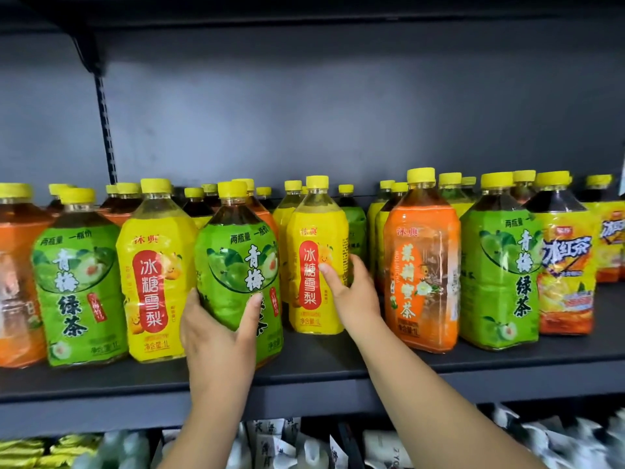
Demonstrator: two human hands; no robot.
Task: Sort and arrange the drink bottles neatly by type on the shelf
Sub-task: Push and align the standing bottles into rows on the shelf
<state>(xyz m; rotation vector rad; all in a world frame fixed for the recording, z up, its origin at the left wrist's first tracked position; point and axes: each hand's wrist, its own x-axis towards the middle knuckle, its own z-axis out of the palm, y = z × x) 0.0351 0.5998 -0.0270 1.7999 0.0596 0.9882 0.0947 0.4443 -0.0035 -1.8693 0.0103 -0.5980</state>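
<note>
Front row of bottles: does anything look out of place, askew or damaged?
Yes: types are mixed. The middle green bottle sits between the left yellow bottle and the right yellow bottle; an orange bottle stands beside the far green bottle. No spill or damage shows.

A dark shelf (321, 353) carried a crowd of yellow-capped drink bottles (351, 225), all upright and packed in rows from front to back. Along the front, from the left, stood an orange bottle (13, 282), a green bottle (77, 292), a yellow bottle (152, 292), a second green bottle (233, 258), a second yellow bottle (311, 258) set a little further back, a second orange bottle (422, 282), a third green bottle (500, 282) and an iced tea bottle (564, 275). Others stood behind them, the kinds mixed together.
</note>
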